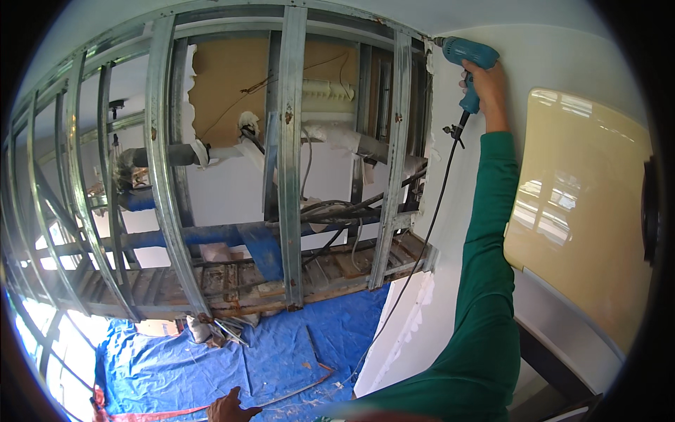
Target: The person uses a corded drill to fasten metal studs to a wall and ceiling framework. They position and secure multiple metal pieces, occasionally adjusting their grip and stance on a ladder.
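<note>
My right arm, in a green sleeve, reaches far up along the white wall. At its end my right hand (488, 90) is wrapped round the handle of a teal power drill (471, 52). The drill lies nearly level, its chuck pointing left at the top corner where the metal stud frame (291, 91) meets the wall. Whether the bit touches the metal is too small to tell. A black power cord (430, 250) hangs from the handle down to the floor. Low in the picture, my left hand (230, 406) shows with fingers apart and nothing in it, above a blue tarp (281, 359).
Behind the studs run wrapped pipes (169, 155), a blue pipe (151, 239) and loose black cables (337, 211). A glossy cream panel (583, 211) stands close to my right arm. Metal scraps (228, 330) lie on the tarp. The cut wallboard edge (404, 323) is ragged.
</note>
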A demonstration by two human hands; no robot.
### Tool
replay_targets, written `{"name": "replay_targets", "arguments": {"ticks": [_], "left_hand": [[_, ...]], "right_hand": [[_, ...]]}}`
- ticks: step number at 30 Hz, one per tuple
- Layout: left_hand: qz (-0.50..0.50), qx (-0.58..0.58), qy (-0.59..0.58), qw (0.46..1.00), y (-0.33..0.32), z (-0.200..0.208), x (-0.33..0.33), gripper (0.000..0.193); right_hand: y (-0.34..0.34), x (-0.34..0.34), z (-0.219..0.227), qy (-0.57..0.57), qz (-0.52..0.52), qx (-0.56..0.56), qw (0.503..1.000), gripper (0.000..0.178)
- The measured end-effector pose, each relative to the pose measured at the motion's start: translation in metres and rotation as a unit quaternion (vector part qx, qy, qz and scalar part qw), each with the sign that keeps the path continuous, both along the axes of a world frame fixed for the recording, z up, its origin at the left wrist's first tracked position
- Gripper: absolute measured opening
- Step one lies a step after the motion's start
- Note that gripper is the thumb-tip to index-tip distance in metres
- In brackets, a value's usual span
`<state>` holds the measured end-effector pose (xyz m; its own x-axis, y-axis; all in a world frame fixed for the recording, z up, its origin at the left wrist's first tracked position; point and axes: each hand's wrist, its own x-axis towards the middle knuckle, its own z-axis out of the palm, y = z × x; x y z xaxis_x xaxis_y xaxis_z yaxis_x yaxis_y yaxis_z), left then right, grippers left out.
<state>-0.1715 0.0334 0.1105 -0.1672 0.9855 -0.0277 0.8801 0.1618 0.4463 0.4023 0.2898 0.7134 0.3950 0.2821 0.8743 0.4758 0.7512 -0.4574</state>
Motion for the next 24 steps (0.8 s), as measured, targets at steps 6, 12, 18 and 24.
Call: {"name": "replay_targets", "arguments": {"ticks": [6, 12, 18, 24], "left_hand": [[0.011, -0.021, -0.010, 1.000, 0.000, 0.001, 0.002, 0.090], [-0.001, 0.002, 0.005, 1.000, 0.009, -0.012, -0.008, 0.089], [-0.016, 0.044, 0.023, 0.999, 0.006, -0.016, -0.008, 0.087], [0.010, -0.012, 0.030, 0.999, 0.008, 0.004, 0.003, 0.087]], "right_hand": [[0.040, -0.010, -0.015, -0.010, -0.003, -0.022, 1.000, 0.026], [0.096, -0.042, -0.083, -0.024, -0.105, 0.071, 0.992, 0.046], [0.085, -0.054, -0.125, 0.041, -0.026, 0.112, 0.993, 0.025], [0.050, -0.066, -0.201, 0.024, -0.010, 0.138, 0.990, 0.027]]}}
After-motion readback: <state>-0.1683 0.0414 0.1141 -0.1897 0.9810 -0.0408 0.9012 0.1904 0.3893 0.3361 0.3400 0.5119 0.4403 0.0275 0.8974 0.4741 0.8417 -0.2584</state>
